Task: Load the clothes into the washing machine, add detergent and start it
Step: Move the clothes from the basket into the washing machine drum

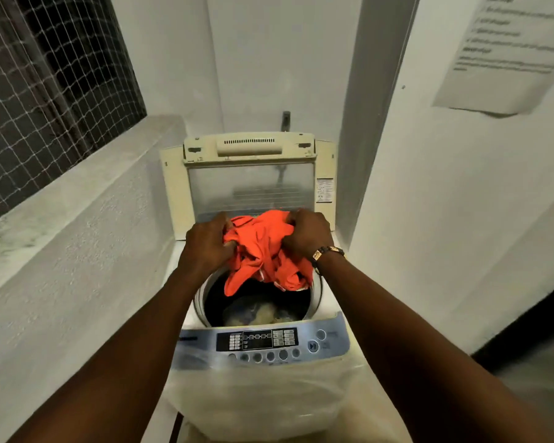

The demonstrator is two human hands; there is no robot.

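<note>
A top-loading washing machine (pixel 328 318) stands in front of me with its lid (pixel 250 174) raised upright at the back. Both hands grip a bunched orange garment (pixel 263 254) just above the drum opening. My left hand (pixel 207 243) clutches its left side and my right hand (pixel 306 233), with a bracelet at the wrist, clutches its right side. The garment's lower folds hang into the drum (pixel 256 302), where pale and bluish clothes (pixel 259 313) lie at the bottom. The control panel (pixel 259 342) with buttons faces me. No detergent is in view.
A clear plastic cover (pixel 269 398) drapes over the machine's front. A rough white ledge (pixel 77 199) runs along the left under a netted window (pixel 45 75). A white wall with a paper notice (pixel 506 49) stands close on the right. A tap (pixel 286 119) sits behind the lid.
</note>
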